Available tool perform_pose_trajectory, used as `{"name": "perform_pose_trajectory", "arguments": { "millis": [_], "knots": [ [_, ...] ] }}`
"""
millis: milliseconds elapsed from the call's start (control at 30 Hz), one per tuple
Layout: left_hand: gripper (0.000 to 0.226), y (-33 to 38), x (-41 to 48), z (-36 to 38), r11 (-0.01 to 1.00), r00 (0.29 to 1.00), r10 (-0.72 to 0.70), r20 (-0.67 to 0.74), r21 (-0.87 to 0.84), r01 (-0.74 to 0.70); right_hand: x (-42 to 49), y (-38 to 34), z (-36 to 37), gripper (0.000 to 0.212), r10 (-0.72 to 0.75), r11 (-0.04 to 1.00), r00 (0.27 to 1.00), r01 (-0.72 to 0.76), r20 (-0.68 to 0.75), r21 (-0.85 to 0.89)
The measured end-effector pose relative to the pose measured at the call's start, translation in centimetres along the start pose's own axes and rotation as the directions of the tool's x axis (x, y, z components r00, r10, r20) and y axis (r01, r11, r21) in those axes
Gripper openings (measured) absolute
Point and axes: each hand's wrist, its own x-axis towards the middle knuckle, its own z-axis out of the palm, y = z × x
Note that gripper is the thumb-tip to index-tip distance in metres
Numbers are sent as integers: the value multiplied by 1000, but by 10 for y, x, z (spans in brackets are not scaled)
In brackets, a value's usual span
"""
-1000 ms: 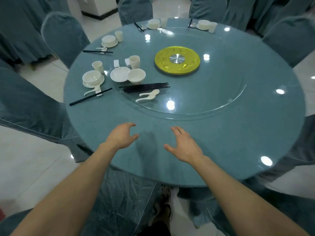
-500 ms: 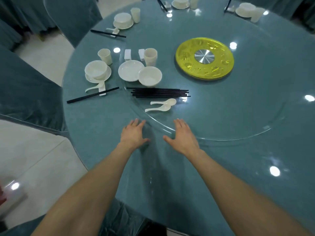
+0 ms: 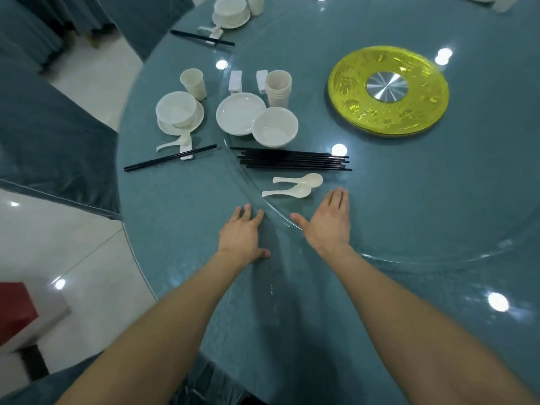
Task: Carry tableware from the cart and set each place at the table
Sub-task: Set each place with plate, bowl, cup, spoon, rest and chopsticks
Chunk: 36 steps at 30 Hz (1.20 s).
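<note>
On the glass turntable (image 3: pixel 409 217) lie spare pieces: two white spoons (image 3: pixel 295 186), a bundle of black chopsticks (image 3: pixel 295 161), a white bowl (image 3: pixel 275 130), a plate (image 3: pixel 239 113), stacked cups (image 3: pixel 278 88) and two white rests (image 3: pixel 235 80). A finished place to the left has a bowl on a saucer (image 3: pixel 178 112), a cup (image 3: pixel 193 83), a spoon and chopsticks (image 3: pixel 169 157). My left hand (image 3: pixel 244 235) lies flat and empty on the blue tablecloth. My right hand (image 3: pixel 328 220) is spread, empty, on the turntable's rim just below the spoons.
A yellow disc with a metal hub (image 3: pixel 387 90) sits at the turntable's middle. Another set place (image 3: pixel 230 13) lies at the far edge. Blue-covered chairs (image 3: pixel 49 135) stand left of the table. A red and white box (image 3: pixel 17 311) is on the floor.
The view has closed in on the table. Both hands have moved forward, the right one reaching the turntable's rim near the spoons. Both stay empty.
</note>
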Motion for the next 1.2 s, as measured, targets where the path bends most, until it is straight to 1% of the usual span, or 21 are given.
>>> {"name": "perform_pose_trajectory", "arguments": {
  "millis": [133,367,500,733,867,1100,1200],
  "knots": [
    [127,3,0,-3,1000,1000,5,6,16,-5,4,1,7,129,-8,995,1000,9,11,-103],
    [126,1,0,-2,1000,1000,-3,-1,10,3,2,10,7,129,-38,986,999,38,3,-162],
    [127,4,0,-3,1000,1000,-12,8,10,12,-2,23,5,130,-50,991,999,51,9,-122],
    [127,2,0,-2,1000,999,-26,27,-5,26,-11,55,-2,134,-69,997,997,68,23,23],
    [128,2,1,-3,999,999,-33,29,2,33,-19,76,-7,132,-70,989,997,67,18,129],
    [126,5,-1,-7,997,999,-49,22,61,47,-22,115,-8,131,-109,984,994,107,9,143],
    [128,7,0,-8,997,998,-62,34,53,60,-23,131,-8,132,-108,974,994,103,11,201]
  ]
}}
